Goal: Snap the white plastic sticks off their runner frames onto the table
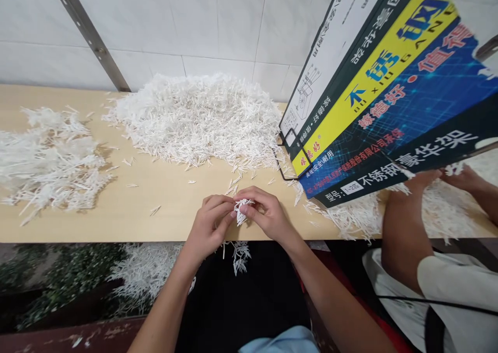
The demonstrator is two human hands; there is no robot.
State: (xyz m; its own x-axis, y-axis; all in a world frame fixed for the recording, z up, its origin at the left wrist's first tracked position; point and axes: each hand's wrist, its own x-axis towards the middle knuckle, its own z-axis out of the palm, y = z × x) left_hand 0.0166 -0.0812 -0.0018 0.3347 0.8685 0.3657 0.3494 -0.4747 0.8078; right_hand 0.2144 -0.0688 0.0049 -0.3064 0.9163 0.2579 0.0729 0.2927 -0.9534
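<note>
Close to the table's front edge, my left hand [213, 221] and my right hand [266, 214] meet over a small cluster of thin white branched pieces [241, 217], which look like plastic. My right thumb and fingers are closed round it. The left fingertips pinch at its left side, and exactly what lies between them is partly hidden. A big heap of short white sticks [202, 119] lies beyond my hands against the wall. Further left sits a pile of longer, branched white pieces [50, 161]. A few more white pieces [240, 257] rest on my dark lap.
A printed cardboard sheet [373, 94] in a black wire stand [290, 174] rises on the right. Behind it a co-worker's arm [404, 228] reaches over more white pieces [354, 215]. Metal brackets [93, 37] line the tiled wall. More white pieces [146, 270] lie below the table [97, 223].
</note>
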